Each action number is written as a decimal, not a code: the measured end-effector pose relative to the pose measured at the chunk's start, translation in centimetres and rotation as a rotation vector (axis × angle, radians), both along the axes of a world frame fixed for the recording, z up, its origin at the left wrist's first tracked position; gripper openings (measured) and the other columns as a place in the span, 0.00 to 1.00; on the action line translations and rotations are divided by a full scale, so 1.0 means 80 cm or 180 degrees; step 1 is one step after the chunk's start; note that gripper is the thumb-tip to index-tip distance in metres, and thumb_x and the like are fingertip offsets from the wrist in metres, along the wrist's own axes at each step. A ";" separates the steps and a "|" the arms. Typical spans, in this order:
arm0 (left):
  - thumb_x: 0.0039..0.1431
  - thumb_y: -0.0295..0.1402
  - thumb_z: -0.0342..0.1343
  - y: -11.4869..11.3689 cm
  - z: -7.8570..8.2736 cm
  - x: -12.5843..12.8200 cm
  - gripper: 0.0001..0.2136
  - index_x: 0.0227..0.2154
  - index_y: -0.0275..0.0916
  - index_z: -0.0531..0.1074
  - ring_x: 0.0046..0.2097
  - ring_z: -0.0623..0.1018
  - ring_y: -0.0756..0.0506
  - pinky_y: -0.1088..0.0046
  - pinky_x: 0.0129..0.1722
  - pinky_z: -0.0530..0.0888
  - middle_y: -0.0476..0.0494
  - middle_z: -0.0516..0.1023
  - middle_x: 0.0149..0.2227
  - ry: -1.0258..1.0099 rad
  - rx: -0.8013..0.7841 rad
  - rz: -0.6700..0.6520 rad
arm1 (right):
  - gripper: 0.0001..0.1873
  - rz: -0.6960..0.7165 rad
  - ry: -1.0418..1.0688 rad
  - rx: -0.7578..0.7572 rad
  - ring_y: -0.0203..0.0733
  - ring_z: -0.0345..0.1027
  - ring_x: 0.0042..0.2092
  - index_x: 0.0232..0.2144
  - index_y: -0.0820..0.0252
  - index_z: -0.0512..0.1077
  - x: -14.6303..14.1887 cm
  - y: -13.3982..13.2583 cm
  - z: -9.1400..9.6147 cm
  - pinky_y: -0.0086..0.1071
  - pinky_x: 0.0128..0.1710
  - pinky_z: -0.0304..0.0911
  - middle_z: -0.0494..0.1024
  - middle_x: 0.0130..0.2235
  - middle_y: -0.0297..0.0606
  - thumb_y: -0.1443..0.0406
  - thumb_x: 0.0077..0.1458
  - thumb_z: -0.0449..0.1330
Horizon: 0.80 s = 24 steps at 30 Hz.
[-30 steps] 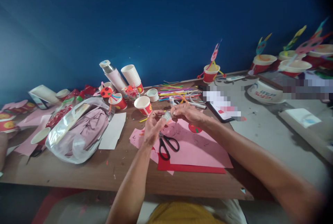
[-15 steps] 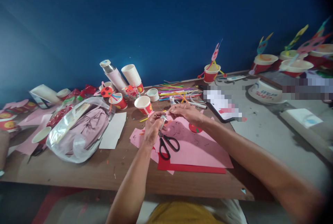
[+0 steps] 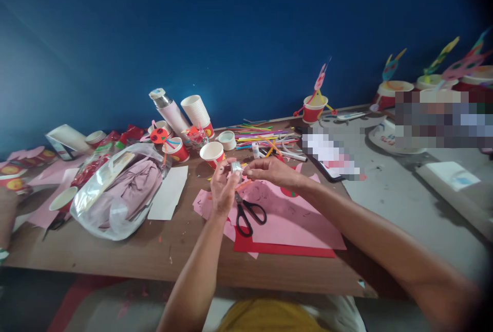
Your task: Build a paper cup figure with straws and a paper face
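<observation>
My left hand is closed around a small shiny, whitish thing that looks like a roll of tape. Right beside it, the fingertips of my right hand are pinched together at its edge; whatever is between them is too small to make out. Below both hands, black-handled scissors lie with their handles apart on pink paper, their blades partly hidden. Red paper sticks out from underneath. A red-and-white paper cup stands just behind my left hand.
Colourful pipe cleaners lie at the back, near a phone. To the left are a plastic bag, white paper, a thermos and stacked cups. A decorated cup figure stands by the wall. Another person's arm shows far left.
My left hand has turned and lifted slightly, showing more of the shiny thing. My right hand has moved a little left and down, its fingertips now at that thing's edge.
</observation>
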<state>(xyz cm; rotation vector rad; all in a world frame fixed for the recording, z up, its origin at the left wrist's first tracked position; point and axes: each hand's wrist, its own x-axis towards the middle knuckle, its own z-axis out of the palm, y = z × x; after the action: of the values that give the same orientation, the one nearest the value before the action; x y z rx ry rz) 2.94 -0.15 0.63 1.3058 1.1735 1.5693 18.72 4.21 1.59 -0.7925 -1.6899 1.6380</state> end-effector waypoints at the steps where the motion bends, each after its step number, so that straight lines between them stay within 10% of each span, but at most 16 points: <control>1: 0.51 0.34 0.55 0.000 -0.001 0.000 0.13 0.40 0.38 0.68 0.32 0.73 0.50 0.75 0.32 0.71 0.45 0.73 0.33 0.0042 0.0025 -0.0001 | 0.14 -0.0019 0.0055 -0.0059 0.36 0.66 0.36 0.33 0.60 0.74 0.000 0.000 0.000 0.31 0.38 0.59 0.74 0.33 0.35 0.55 0.47 0.60; 15: 0.52 0.35 0.55 0.001 -0.009 -0.004 0.16 0.44 0.39 0.66 0.44 0.73 0.44 0.71 0.39 0.72 0.40 0.71 0.42 0.0623 0.0144 -0.0051 | 0.11 -0.0113 0.0255 -0.0156 0.32 0.62 0.31 0.28 0.62 0.70 0.000 0.000 0.004 0.29 0.33 0.56 0.70 0.28 0.31 0.59 0.46 0.62; 24: 0.50 0.34 0.58 0.001 -0.013 -0.002 0.18 0.46 0.40 0.67 0.47 0.71 0.43 0.71 0.40 0.72 0.39 0.70 0.47 0.0517 -0.0097 -0.0340 | 0.06 -0.0437 -0.0452 0.0729 0.32 0.58 0.28 0.28 0.60 0.68 0.009 0.006 0.012 0.27 0.29 0.54 0.67 0.26 0.30 0.63 0.50 0.55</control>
<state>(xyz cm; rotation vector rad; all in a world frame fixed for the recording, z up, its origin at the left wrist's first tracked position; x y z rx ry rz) 2.77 -0.05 -0.38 1.4734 1.2007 1.3849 19.47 4.68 2.58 -0.9058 -1.8381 1.2950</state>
